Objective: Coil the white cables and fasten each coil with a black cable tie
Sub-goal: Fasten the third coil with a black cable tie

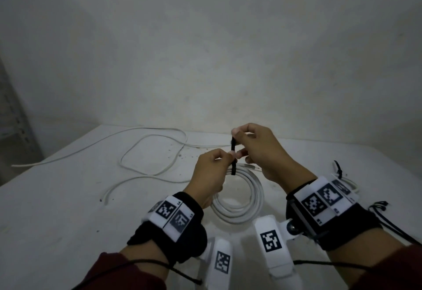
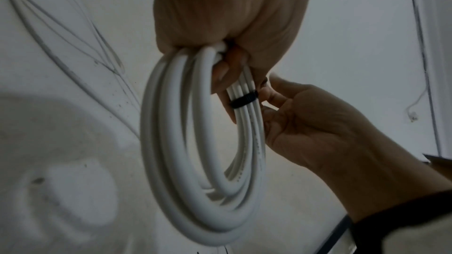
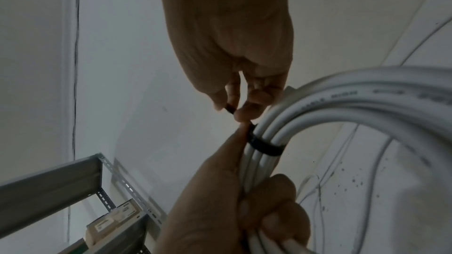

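Note:
A coil of white cable point(image 1: 245, 200) hangs over the white table point(image 1: 57, 209), and my left hand point(image 1: 213, 169) grips its strands at the top. A black cable tie point(image 1: 233, 159) stands upright at that spot. My right hand point(image 1: 255, 149) pinches its upper end between thumb and finger. In the left wrist view the tie point(image 2: 243, 100) wraps across the coil point(image 2: 176, 152) just below my left hand point(image 2: 227, 26), with my right hand point(image 2: 305, 123) at its side. The right wrist view shows my right hand point(image 3: 234, 55) pinching the tie's free end above the band point(image 3: 265, 147) and my left hand point(image 3: 232, 200) clasping the coil point(image 3: 367, 92).
A long loose white cable point(image 1: 146, 152) loops over the far left of the table. Another white coil with a black tie point(image 1: 340, 172) lies behind my right wrist, and thin black ties point(image 1: 379, 205) lie near the right edge. A metal shelf point(image 3: 61, 181) stands to the left; a wall backs the table.

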